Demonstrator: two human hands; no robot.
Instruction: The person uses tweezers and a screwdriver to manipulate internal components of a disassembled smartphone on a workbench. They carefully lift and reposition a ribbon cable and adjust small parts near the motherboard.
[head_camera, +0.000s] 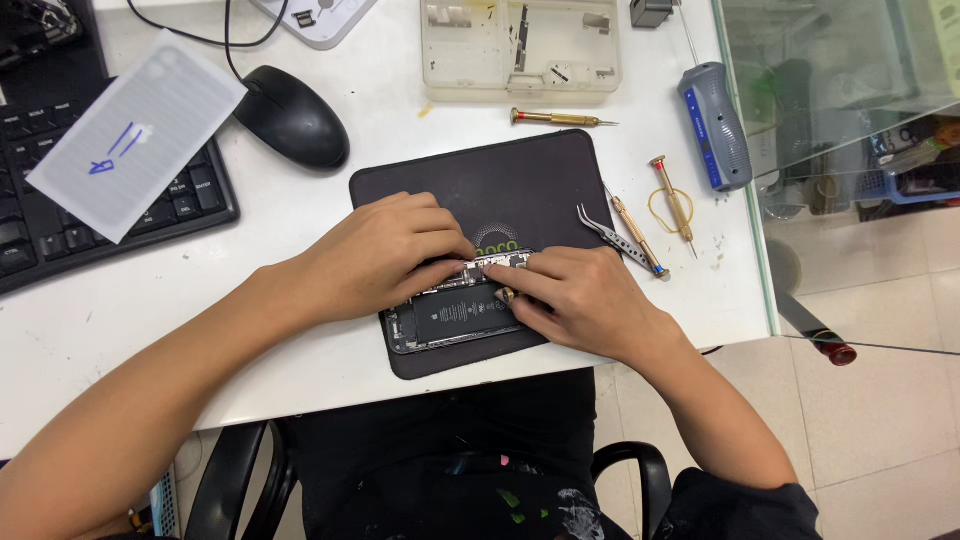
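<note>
Pinching a small brass-tipped screwdriver (508, 295), the right hand (585, 300) works over the opened phone (455, 318). The left hand (385, 255) presses curled fingers on the phone's top edge, gripping nothing. The phone lies at the near edge of a dark mat (470, 190), whose far half is bare. Tweezers (598, 228) and two more screwdrivers (675, 205) lie just right of the right hand, near the table edge (762, 270).

Phone (455, 318) on mat (520, 190), tweezers (608, 238) right
</note>
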